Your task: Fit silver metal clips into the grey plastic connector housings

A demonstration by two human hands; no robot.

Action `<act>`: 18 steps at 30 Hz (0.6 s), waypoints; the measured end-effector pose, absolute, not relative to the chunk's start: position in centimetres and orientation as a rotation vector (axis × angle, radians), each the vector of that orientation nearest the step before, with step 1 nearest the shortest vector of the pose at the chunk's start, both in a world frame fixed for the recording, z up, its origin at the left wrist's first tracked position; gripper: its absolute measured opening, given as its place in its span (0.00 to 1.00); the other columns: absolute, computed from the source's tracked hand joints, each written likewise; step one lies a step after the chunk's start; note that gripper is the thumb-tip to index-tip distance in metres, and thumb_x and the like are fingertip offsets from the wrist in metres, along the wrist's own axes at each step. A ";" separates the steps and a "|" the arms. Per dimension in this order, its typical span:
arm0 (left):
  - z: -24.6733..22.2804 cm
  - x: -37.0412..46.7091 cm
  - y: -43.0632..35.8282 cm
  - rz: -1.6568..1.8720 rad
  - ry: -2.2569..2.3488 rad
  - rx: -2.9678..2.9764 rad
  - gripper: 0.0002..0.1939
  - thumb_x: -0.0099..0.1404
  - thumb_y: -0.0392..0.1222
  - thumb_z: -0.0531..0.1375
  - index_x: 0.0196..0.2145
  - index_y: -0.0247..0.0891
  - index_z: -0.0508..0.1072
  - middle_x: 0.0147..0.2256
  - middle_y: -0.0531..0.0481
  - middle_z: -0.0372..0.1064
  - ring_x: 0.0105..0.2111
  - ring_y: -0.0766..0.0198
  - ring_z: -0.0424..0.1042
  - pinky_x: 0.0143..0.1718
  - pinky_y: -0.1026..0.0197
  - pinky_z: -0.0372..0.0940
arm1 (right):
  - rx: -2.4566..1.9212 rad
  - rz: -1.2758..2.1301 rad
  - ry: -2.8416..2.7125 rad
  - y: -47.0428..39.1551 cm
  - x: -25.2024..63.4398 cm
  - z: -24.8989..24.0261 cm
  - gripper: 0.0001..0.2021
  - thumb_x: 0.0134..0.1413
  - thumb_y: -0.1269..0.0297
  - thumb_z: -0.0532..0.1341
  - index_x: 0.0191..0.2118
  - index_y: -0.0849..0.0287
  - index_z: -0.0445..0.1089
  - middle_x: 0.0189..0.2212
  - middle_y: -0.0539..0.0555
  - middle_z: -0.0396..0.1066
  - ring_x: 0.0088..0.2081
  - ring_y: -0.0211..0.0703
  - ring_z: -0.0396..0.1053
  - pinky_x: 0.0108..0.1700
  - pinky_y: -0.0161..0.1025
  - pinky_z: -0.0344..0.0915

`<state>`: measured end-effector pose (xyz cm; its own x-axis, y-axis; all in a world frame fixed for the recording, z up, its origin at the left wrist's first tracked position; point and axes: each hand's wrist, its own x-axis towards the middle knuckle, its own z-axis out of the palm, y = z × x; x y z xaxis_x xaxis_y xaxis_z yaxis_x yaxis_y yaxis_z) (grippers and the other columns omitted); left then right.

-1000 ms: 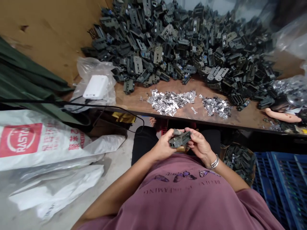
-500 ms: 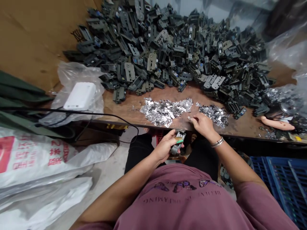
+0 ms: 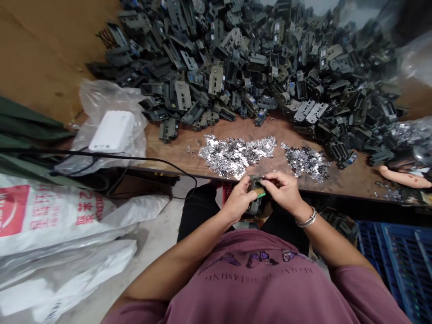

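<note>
Just off the table's front edge, my left hand (image 3: 239,201) is closed around a dark grey plastic housing (image 3: 255,208). Its thumb, with a tan and green wrap on it, lies across the housing. My right hand (image 3: 284,191) meets the housing's upper right side, thumb and forefinger pinched together on a small metal piece that the fingers mostly hide. Beyond the hands, a wide heap of shiny flat metal pieces (image 3: 232,155) lies on the wooden table (image 3: 189,167). A smaller heap of darker metal pieces (image 3: 307,163) is to its right.
A large pile of dark grey housings (image 3: 236,67) covers the back of the table. At left, a white box (image 3: 113,131) rests on clear plastic, with a black cable (image 3: 151,159) running past it. White sacks (image 3: 67,211) lie at lower left, blue crates (image 3: 405,256) at lower right.
My right hand has come from beside the smaller metal heap to the housing in my left hand. The left hand has risen slightly with the housing, and the view has shifted a little.
</note>
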<state>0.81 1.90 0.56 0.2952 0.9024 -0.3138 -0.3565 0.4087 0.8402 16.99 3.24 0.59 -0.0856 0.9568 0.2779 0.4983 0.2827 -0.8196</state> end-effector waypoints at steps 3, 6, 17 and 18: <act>0.3 0.8 1.7 0.908 0.918 0.708 0.17 0.51 0.36 0.66 0.41 0.36 0.71 0.36 0.50 0.74 0.35 0.64 0.71 0.38 0.63 0.65 | -1.315 0.565 -1.752 3.1 16.7 0.2 0.06 0.55 0.60 0.63 0.36 0.55 0.76 0.32 0.54 0.78 0.30 0.42 0.73 0.36 0.40 0.70; 0.3 0.7 1.5 0.907 0.933 0.705 0.17 0.51 0.35 0.65 0.41 0.36 0.71 0.36 0.50 0.73 0.35 0.64 0.71 0.38 0.62 0.65 | -1.296 0.566 -1.727 3.1 16.8 0.3 0.06 0.55 0.60 0.64 0.35 0.55 0.76 0.32 0.54 0.78 0.32 0.43 0.75 0.37 0.41 0.71; 0.2 0.4 0.7 0.929 1.007 1.054 0.17 0.52 0.35 0.62 0.41 0.37 0.67 0.34 0.52 0.69 0.40 0.61 0.70 0.42 0.60 0.65 | -1.216 0.525 -1.890 1.1 15.9 0.5 0.07 0.59 0.59 0.63 0.35 0.53 0.77 0.35 0.54 0.80 0.37 0.45 0.77 0.43 0.43 0.73; 0.3 0.4 0.6 0.932 1.022 1.087 0.16 0.52 0.36 0.62 0.40 0.37 0.67 0.35 0.51 0.69 0.41 0.60 0.70 0.42 0.60 0.65 | -1.218 0.500 -1.901 1.0 16.0 0.5 0.07 0.60 0.60 0.63 0.36 0.53 0.78 0.35 0.54 0.80 0.37 0.45 0.78 0.42 0.43 0.74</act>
